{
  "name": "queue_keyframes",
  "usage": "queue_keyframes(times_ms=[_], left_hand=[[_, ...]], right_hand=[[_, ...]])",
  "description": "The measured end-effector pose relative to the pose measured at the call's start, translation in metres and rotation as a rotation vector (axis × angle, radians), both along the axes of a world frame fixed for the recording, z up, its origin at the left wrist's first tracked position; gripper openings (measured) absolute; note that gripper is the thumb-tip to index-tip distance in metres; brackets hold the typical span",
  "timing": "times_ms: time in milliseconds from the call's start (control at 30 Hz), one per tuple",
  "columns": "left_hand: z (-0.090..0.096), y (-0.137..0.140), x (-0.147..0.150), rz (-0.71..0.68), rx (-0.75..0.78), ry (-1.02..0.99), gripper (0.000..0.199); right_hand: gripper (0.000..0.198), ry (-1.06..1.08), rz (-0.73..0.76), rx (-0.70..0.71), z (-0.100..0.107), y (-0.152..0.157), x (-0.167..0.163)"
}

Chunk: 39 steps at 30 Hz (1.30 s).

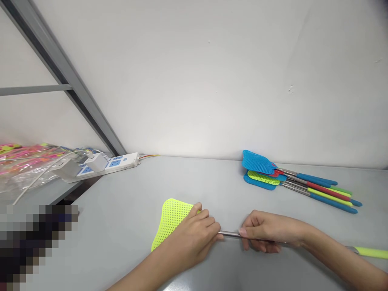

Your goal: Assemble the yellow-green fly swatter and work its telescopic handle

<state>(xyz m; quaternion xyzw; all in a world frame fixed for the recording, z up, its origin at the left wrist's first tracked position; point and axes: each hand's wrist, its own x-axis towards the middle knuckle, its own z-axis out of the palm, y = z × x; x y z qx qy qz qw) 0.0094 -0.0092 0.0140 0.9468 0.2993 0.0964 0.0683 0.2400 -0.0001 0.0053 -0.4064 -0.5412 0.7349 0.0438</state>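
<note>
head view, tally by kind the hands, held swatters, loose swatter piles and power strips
Hands: 2 (left hand, right hand)
Held swatter: 1, yellow-green
Loose swatter pile: 1, mixed colours
Power strip: 1
Total: 5

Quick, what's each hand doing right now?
Left hand: closed around the yellow-green, perforated-headed swatter, beside its head.
Right hand: closed on its thin silvery metal shaft.

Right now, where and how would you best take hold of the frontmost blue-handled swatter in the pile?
I'd grip its blue handle mid-length, coming from the near side and closing across it. It lies frontmost with its near edge exposed, pointing right, away from the overlapping swatter heads. The right hand is nearest but holds the rod of the yellow-green swatter.
</note>
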Motion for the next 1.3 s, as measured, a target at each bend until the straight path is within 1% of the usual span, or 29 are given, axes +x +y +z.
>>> queue_keyframes(times_ms=[100,200,333,433,767,1033,1300], left_hand=[[0.002,0.005,-0.002,-0.007,-0.009,0.025,0.025],[0.004,0.012,-0.006,0.026,-0.014,0.038,0.028],[0.004,0.022,-0.015,0.081,-0.031,0.005,0.028],[0.003,0.027,-0.019,0.095,-0.057,-0.012,0.029],[0.002,0.026,-0.021,0.07,-0.111,-0.009,0.028],[-0.004,0.021,-0.02,0.063,-0.095,0.007,0.024],[-0.003,0.018,-0.02,0.072,-0.085,0.024,0.023]], right_hand=[[0.037,-0.018,0.028,0.036,0.0,0.005,0.008],[0.036,-0.038,0.047,0.079,0.001,0.013,0.019],[0.035,-0.077,0.024,0.145,0.004,0.02,0.032],[0.036,-0.09,0.015,0.159,0.006,0.023,0.036],[0.038,-0.088,0.031,0.19,0.003,0.019,0.034],[0.04,-0.116,0.034,0.209,0.004,0.016,0.031],[0.038,-0.088,0.033,0.222,0.005,0.013,0.028]])
